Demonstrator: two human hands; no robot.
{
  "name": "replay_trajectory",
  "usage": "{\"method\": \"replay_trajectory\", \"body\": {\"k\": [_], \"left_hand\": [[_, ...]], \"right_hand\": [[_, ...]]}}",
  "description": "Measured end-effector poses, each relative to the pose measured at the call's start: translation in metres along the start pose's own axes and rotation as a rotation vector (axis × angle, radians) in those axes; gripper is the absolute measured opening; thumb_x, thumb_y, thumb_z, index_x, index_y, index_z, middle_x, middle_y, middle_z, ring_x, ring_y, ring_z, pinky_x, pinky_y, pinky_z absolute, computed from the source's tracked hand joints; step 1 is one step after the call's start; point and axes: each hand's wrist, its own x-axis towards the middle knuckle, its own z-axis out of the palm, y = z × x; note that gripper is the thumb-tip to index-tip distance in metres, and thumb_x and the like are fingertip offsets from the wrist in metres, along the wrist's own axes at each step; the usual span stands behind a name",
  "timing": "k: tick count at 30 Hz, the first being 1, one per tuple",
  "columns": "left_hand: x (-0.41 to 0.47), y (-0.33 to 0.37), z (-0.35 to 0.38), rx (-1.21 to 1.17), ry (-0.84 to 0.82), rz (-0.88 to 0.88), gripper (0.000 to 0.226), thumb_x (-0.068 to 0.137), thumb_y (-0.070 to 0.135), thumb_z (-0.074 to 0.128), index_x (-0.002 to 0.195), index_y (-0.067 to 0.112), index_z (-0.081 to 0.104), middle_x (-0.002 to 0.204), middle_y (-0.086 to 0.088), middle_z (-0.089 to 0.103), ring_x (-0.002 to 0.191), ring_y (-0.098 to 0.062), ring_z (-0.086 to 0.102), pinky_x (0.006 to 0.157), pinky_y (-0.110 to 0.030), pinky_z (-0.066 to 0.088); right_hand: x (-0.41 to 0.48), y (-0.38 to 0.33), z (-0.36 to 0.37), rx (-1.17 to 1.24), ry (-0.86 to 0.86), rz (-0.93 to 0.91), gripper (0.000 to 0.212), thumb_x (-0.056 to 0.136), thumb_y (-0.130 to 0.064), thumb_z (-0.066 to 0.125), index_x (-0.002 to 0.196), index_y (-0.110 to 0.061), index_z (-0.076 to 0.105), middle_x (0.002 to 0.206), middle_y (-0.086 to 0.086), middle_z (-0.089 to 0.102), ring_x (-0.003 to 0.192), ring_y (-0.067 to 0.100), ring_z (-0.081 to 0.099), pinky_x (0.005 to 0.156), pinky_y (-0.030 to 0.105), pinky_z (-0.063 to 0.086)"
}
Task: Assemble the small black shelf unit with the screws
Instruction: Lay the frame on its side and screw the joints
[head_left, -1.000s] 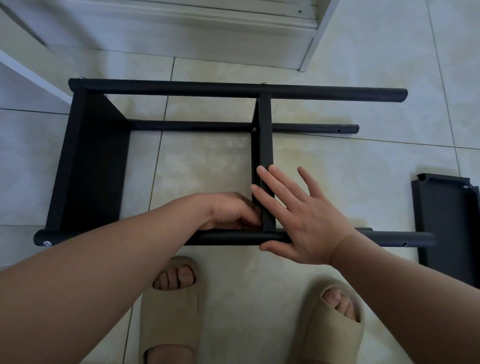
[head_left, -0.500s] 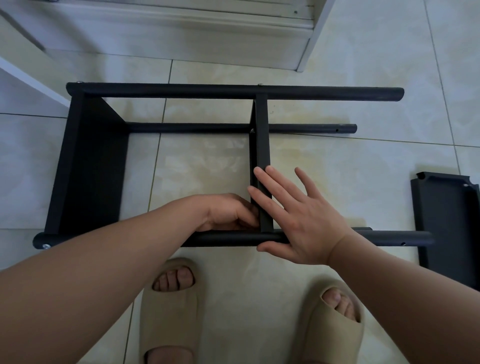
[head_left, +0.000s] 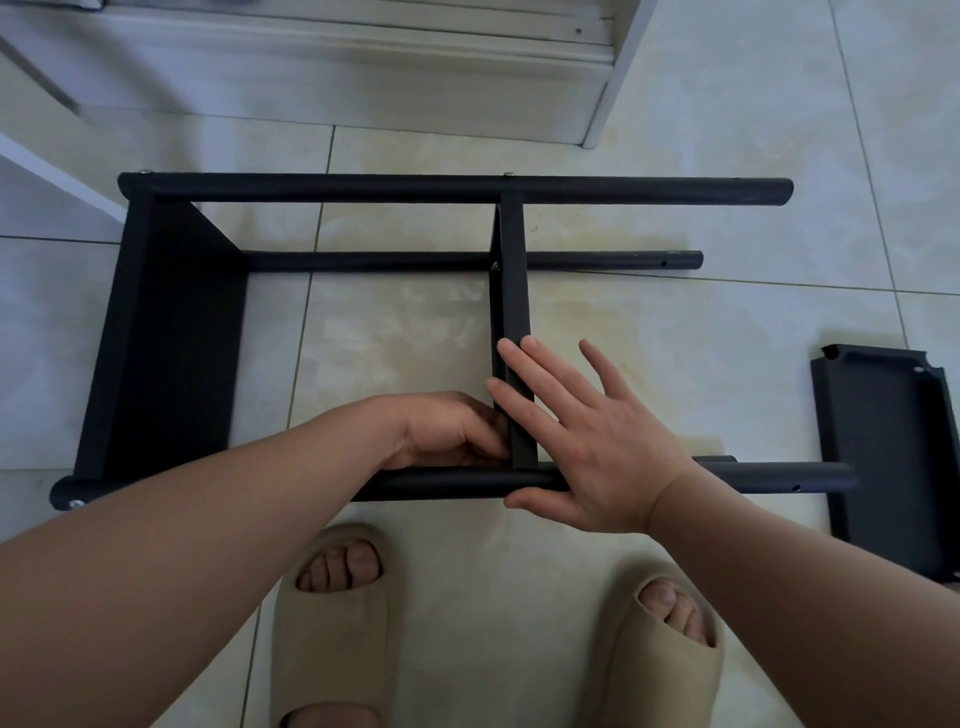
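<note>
Black shelf unit (head_left: 171, 338), lying on floor tiles (head_left: 675, 338). Right hand (head_left: 587, 441): fingers (head_left: 524, 374) straight, flat across middle panel (head_left: 511, 291). Left hand (head_left: 447, 436): fingers (head_left: 485, 441) curled just left of panel; cannot tell whether grasping anything.

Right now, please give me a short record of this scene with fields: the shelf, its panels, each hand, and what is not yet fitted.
shelf: frame lies on its side on the floor
fitted: end panel, middle panel
not fitted: loose panel, on the floor right of the frame
right hand: flat, fingers straight, on the middle panel and near pole
left hand: fingers curled at the joint of middle panel and near pole; what it holds is hidden
</note>
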Motion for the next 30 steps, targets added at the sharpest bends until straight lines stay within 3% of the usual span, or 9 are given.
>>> {"method": "replay_trajectory", "body": {"k": [3, 7, 10, 15, 18, 21, 24, 30], "left_hand": [[-0.0007, -0.0007, 0.0004, -0.067, -0.040, -0.005, 0.016, 0.074, 0.005, 0.056, 0.085, 0.008, 0.067, 0.078, -0.008, 0.067, 0.072, -0.019, 0.066, 0.070, -0.029, 0.053], [-0.0006, 0.0020, 0.0036, 0.120, 0.038, -0.002, 0.016, 0.069, 0.015, 0.061, 0.082, 0.010, 0.070, 0.076, -0.007, 0.068, 0.069, -0.018, 0.065, 0.067, -0.027, 0.051], [-0.0007, 0.0022, 0.0033, 0.104, 0.045, 0.007, 0.024, 0.070, 0.009, 0.060, 0.093, 0.004, 0.066, 0.080, -0.010, 0.066, 0.072, -0.021, 0.065, 0.068, -0.028, 0.052], [-0.0024, -0.0002, 0.0004, -0.016, -0.004, 0.016, 0.021, 0.089, -0.009, 0.048, 0.095, 0.005, 0.062, 0.076, -0.006, 0.066, 0.069, -0.018, 0.066, 0.067, -0.028, 0.053], [-0.0046, 0.0023, 0.0030, 0.001, -0.017, -0.012, 0.020, 0.087, 0.003, 0.053, 0.084, 0.011, 0.071, 0.076, -0.004, 0.069, 0.070, -0.017, 0.067, 0.068, -0.028, 0.052], [-0.0056, 0.0055, 0.0070, 0.122, 0.053, -0.031, 0.012, 0.071, 0.016, 0.063, 0.079, 0.013, 0.072, 0.073, -0.005, 0.068, 0.066, -0.017, 0.065, 0.065, -0.027, 0.051], [-0.0029, 0.0054, 0.0052, 0.096, 0.074, -0.012, 0.019, 0.069, 0.008, 0.061, 0.088, 0.007, 0.067, 0.072, -0.008, 0.066, 0.067, -0.020, 0.065, 0.066, -0.028, 0.051], [-0.0007, -0.0005, -0.0023, -0.022, -0.006, -0.011, 0.023, 0.089, -0.011, 0.046, 0.093, 0.006, 0.062, 0.074, -0.005, 0.067, 0.066, -0.017, 0.067, 0.063, -0.026, 0.054]], "right_hand": [[0.0001, -0.0004, -0.0002, -0.003, -0.005, 0.004, 0.091, 0.091, -0.076, 0.039, 0.156, -0.012, 0.037, 0.168, 0.015, 0.016, 0.156, 0.030, 0.015, 0.118, 0.063, 0.025], [0.0001, -0.0008, -0.0012, -0.002, -0.009, 0.008, 0.091, 0.090, -0.076, 0.038, 0.156, -0.013, 0.038, 0.168, 0.015, 0.016, 0.155, 0.031, 0.016, 0.118, 0.063, 0.025], [0.0001, -0.0010, -0.0014, 0.000, -0.011, 0.008, 0.091, 0.090, -0.076, 0.039, 0.156, -0.013, 0.037, 0.168, 0.015, 0.016, 0.155, 0.030, 0.016, 0.118, 0.063, 0.025], [0.0000, -0.0016, -0.0031, 0.007, -0.024, 0.013, 0.092, 0.090, -0.076, 0.041, 0.157, -0.014, 0.036, 0.168, 0.014, 0.014, 0.156, 0.030, 0.014, 0.118, 0.063, 0.024], [0.0001, -0.0018, -0.0042, 0.014, -0.031, 0.016, 0.091, 0.090, -0.076, 0.041, 0.157, -0.014, 0.035, 0.168, 0.013, 0.014, 0.156, 0.030, 0.014, 0.118, 0.063, 0.025], [0.0002, -0.0021, -0.0043, 0.014, -0.034, 0.020, 0.091, 0.090, -0.076, 0.040, 0.157, -0.014, 0.036, 0.168, 0.013, 0.014, 0.156, 0.030, 0.014, 0.118, 0.063, 0.025], [-0.0001, -0.0020, -0.0044, 0.011, -0.035, 0.022, 0.091, 0.090, -0.076, 0.039, 0.157, -0.014, 0.036, 0.168, 0.013, 0.014, 0.156, 0.030, 0.014, 0.117, 0.063, 0.026], [0.0006, -0.0013, -0.0022, 0.020, -0.027, 0.017, 0.091, 0.090, -0.077, 0.038, 0.157, -0.015, 0.036, 0.168, 0.013, 0.014, 0.156, 0.029, 0.013, 0.118, 0.063, 0.025]]}}
